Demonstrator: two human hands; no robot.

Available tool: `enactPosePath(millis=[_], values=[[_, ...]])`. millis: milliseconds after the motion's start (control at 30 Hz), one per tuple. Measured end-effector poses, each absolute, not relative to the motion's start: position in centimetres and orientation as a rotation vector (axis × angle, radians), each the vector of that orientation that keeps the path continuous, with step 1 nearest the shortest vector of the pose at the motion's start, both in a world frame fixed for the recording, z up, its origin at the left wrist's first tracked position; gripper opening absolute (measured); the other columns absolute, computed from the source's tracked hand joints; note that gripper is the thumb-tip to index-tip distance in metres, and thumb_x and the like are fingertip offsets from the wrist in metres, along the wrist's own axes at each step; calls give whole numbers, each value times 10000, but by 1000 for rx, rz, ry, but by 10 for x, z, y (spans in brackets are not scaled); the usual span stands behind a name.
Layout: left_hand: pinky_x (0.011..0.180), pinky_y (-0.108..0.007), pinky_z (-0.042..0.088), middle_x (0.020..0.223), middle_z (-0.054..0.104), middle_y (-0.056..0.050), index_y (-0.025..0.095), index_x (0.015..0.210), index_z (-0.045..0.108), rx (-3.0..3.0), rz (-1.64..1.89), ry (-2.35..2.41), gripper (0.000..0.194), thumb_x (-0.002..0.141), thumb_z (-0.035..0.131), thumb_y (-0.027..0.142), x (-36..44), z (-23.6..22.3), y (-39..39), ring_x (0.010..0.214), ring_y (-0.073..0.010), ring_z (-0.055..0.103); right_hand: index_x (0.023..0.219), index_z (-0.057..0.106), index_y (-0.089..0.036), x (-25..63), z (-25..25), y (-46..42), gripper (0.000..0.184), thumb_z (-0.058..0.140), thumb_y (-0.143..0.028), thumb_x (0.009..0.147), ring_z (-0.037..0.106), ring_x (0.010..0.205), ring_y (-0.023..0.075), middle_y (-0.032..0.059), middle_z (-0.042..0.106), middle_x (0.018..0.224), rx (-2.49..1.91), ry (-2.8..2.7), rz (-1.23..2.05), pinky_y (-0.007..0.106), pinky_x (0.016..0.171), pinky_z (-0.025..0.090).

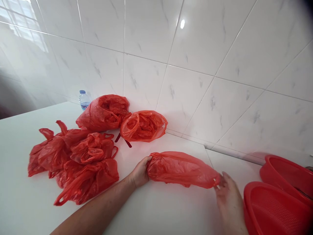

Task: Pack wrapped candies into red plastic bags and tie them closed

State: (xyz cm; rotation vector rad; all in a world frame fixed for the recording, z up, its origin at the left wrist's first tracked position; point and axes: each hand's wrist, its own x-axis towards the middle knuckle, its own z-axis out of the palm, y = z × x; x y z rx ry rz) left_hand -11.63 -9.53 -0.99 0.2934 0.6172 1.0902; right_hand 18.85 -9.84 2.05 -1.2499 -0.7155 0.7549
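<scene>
A long red plastic bag [182, 169] lies stretched across the white counter [22, 202] in front of me. My left hand [140, 172] is closed on its left end. My right hand [228, 199] pinches its right end, and the fingers are slightly blurred. To the left lies a heap of several crumpled red plastic bags [75, 160]. Two fuller red bags, one [104, 112] and another [144, 125], rest against the tiled wall behind.
A small clear water bottle [83, 99] with a blue cap stands by the wall behind the bags. Two red plastic basins, one [274, 212] and the other [288, 178], sit at the lower right. White marble-look wall tiles [186, 65] rise behind the counter.
</scene>
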Motion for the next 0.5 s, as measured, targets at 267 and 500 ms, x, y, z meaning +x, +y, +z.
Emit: enactPosePath(millis=[267,500], values=[[805,-306,488,1016,666,-72,175,997,629,492,1060,553,277,777,595,341,-113,-6,-108,921,-197,627,934,602,-214,102,67,-140,289,414,-423,872,583,897,213,73,642,970,-1353,-1464,419,335,797,456],[743,-333,496,908,645,-98,134,970,610,777,1325,918,324,738,617,360,-131,10,-101,803,-195,622,813,634,-247,104,2,-114,273,516,-490,772,573,565,209,45,636,645,-1727,-1624,687,324,533,419]])
